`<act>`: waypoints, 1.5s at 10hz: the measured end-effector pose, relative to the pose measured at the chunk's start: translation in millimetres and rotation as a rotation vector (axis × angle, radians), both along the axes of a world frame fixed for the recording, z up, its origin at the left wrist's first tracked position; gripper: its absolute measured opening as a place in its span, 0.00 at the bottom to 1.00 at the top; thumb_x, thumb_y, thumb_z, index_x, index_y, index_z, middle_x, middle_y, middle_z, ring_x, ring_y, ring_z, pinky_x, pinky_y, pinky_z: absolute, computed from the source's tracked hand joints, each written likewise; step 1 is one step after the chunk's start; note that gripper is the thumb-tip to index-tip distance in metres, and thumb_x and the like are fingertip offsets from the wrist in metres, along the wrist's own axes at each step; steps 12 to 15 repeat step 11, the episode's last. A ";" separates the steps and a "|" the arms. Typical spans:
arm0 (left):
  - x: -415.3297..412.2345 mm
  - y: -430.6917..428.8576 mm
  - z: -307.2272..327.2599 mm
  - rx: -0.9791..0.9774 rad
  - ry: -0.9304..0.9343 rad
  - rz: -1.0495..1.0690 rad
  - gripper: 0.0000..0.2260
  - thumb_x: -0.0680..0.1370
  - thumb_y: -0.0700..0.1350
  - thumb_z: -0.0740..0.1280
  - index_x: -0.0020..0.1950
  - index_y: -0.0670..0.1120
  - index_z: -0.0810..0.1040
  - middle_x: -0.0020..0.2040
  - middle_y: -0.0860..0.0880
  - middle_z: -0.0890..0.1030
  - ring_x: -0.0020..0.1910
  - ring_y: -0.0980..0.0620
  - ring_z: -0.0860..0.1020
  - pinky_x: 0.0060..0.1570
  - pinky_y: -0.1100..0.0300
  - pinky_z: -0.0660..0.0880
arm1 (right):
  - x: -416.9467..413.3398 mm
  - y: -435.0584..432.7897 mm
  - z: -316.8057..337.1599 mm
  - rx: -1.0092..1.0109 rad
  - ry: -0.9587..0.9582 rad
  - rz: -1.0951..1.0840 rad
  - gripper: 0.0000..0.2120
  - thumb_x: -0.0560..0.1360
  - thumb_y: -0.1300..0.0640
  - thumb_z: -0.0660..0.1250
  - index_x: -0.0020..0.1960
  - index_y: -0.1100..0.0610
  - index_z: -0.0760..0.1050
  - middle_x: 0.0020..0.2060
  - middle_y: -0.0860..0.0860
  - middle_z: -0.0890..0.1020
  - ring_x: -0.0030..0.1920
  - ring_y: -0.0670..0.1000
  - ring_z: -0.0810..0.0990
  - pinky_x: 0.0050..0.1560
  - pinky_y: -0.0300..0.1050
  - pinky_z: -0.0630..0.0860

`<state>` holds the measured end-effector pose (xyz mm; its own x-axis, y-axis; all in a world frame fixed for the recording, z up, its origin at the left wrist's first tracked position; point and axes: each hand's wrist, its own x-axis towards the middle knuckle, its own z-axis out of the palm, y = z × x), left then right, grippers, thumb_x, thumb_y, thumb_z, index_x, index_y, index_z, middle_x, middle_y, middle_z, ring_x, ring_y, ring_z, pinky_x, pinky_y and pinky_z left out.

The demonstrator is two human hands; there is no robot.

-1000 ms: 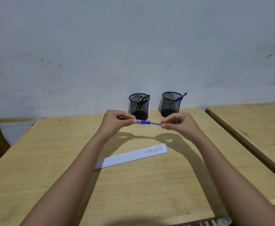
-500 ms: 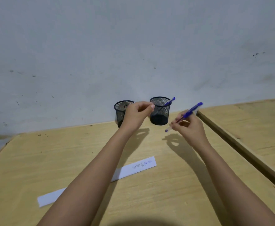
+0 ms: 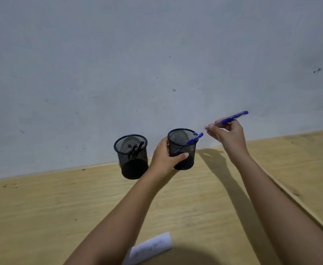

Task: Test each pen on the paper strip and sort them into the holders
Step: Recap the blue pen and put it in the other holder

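Two black mesh holders stand at the table's far edge by the wall. The left holder (image 3: 132, 156) contains several dark pens. My left hand (image 3: 164, 157) wraps around the right holder (image 3: 182, 142), from which a blue pen (image 3: 195, 138) pokes out. My right hand (image 3: 228, 135) pinches another blue capped pen (image 3: 231, 118) in the air, just right of and above that holder's rim, its tip end pointing toward the holder. The white paper strip (image 3: 151, 247) with blue scribbles lies near the bottom edge, partly hidden by my left forearm.
The wooden table (image 3: 42, 207) runs up to a pale grey wall (image 3: 137, 64). A second wooden table (image 3: 309, 159) adjoins on the right, with a seam between the two.
My left hand went from the pen's end to gripping the right holder. My right hand carried the blue pen up and toward that holder. The view tilted up, so the strip dropped low.
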<state>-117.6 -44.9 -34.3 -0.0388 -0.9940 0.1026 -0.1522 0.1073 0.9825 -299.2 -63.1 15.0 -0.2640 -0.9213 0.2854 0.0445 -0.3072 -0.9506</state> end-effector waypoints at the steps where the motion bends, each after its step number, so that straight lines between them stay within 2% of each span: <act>1: -2.0 -6.5 -3.4 -0.046 -0.004 0.002 0.26 0.60 0.53 0.77 0.54 0.60 0.72 0.59 0.52 0.79 0.59 0.53 0.78 0.61 0.46 0.74 | 3.4 -13.8 -2.9 0.059 0.063 0.119 0.00 0.76 0.64 0.64 0.46 0.61 0.73 0.48 0.63 0.79 0.49 0.57 0.81 0.52 0.45 0.80; 2: -5.0 -8.6 -1.9 -0.085 -0.033 -0.025 0.25 0.61 0.55 0.75 0.54 0.62 0.71 0.59 0.53 0.79 0.59 0.55 0.78 0.62 0.49 0.74 | 2.3 -22.6 -6.3 0.126 0.214 0.176 0.06 0.76 0.61 0.64 0.50 0.63 0.76 0.49 0.60 0.80 0.49 0.52 0.81 0.55 0.44 0.79; 3: -4.4 -12.2 -3.8 -0.099 -0.030 -0.035 0.24 0.62 0.53 0.76 0.55 0.61 0.71 0.59 0.54 0.79 0.58 0.55 0.78 0.62 0.48 0.74 | 3.1 -26.6 -8.7 0.159 0.318 0.228 0.07 0.76 0.61 0.65 0.53 0.60 0.77 0.50 0.56 0.80 0.49 0.48 0.80 0.54 0.38 0.78; 4: -2.8 -14.2 -4.7 -0.094 -0.033 -0.049 0.23 0.66 0.48 0.76 0.55 0.59 0.71 0.58 0.56 0.79 0.58 0.56 0.78 0.62 0.50 0.74 | 4.8 -30.0 -11.1 0.204 0.427 0.267 0.10 0.75 0.60 0.66 0.56 0.58 0.76 0.53 0.56 0.80 0.55 0.52 0.79 0.62 0.47 0.75; 5: -1.8 -14.8 -5.9 -0.098 -0.017 -0.056 0.21 0.68 0.44 0.76 0.54 0.60 0.71 0.57 0.57 0.79 0.58 0.57 0.78 0.62 0.52 0.74 | 6.8 -28.8 -10.3 0.233 0.519 0.291 0.16 0.75 0.57 0.67 0.61 0.57 0.74 0.57 0.55 0.80 0.60 0.52 0.77 0.66 0.53 0.70; 6: -2.5 -12.4 -3.2 -0.089 0.001 -0.071 0.22 0.69 0.43 0.75 0.58 0.55 0.71 0.56 0.57 0.78 0.57 0.58 0.77 0.62 0.53 0.74 | 7.7 -23.5 -5.4 0.242 0.574 0.282 0.19 0.75 0.56 0.67 0.64 0.58 0.73 0.59 0.55 0.79 0.61 0.51 0.76 0.67 0.51 0.69; 7: -1.5 -10.1 -2.9 -0.058 0.009 -0.060 0.22 0.67 0.46 0.76 0.56 0.56 0.73 0.57 0.55 0.80 0.58 0.57 0.78 0.62 0.50 0.74 | 7.7 -10.0 -1.2 0.220 0.612 0.251 0.19 0.75 0.56 0.66 0.65 0.58 0.72 0.61 0.53 0.77 0.62 0.49 0.75 0.65 0.45 0.69; 8: -2.4 -10.2 1.6 0.018 0.071 -0.083 0.23 0.61 0.50 0.78 0.54 0.58 0.75 0.57 0.53 0.81 0.59 0.53 0.78 0.59 0.41 0.75 | 5.1 6.4 10.8 0.189 0.638 0.202 0.13 0.76 0.59 0.65 0.60 0.59 0.75 0.58 0.53 0.79 0.61 0.50 0.76 0.59 0.42 0.69; 9: 4.1 26.7 38.7 -0.020 0.037 -0.132 0.23 0.63 0.50 0.77 0.55 0.56 0.76 0.58 0.54 0.80 0.60 0.54 0.77 0.60 0.42 0.74 | 3.6 54.7 42.3 0.117 0.645 0.163 0.11 0.76 0.60 0.64 0.58 0.59 0.76 0.56 0.53 0.80 0.59 0.49 0.76 0.59 0.41 0.69; 10: 13.8 68.6 82.8 -0.104 -0.116 -0.172 0.16 0.74 0.40 0.70 0.59 0.49 0.73 0.51 0.59 0.77 0.47 0.69 0.75 0.42 0.75 0.74 | 5.0 83.3 57.6 0.115 0.799 0.136 0.21 0.77 0.55 0.63 0.69 0.56 0.68 0.68 0.52 0.72 0.70 0.51 0.68 0.67 0.44 0.65; 11: 14.3 80.8 89.9 -0.127 -0.301 -0.220 0.19 0.77 0.42 0.67 0.67 0.46 0.68 0.54 0.59 0.71 0.58 0.60 0.72 0.38 0.77 0.65 | 1.8 82.2 41.7 0.177 0.921 0.118 0.27 0.78 0.53 0.62 0.74 0.57 0.59 0.74 0.52 0.63 0.74 0.51 0.61 0.71 0.44 0.57; 15: 14.3 80.8 89.9 -0.127 -0.301 -0.220 0.19 0.77 0.42 0.67 0.67 0.46 0.68 0.54 0.59 0.71 0.58 0.60 0.72 0.38 0.77 0.65 | 1.8 82.2 41.7 0.177 0.921 0.118 0.27 0.78 0.53 0.62 0.74 0.57 0.59 0.74 0.52 0.63 0.74 0.51 0.61 0.71 0.44 0.57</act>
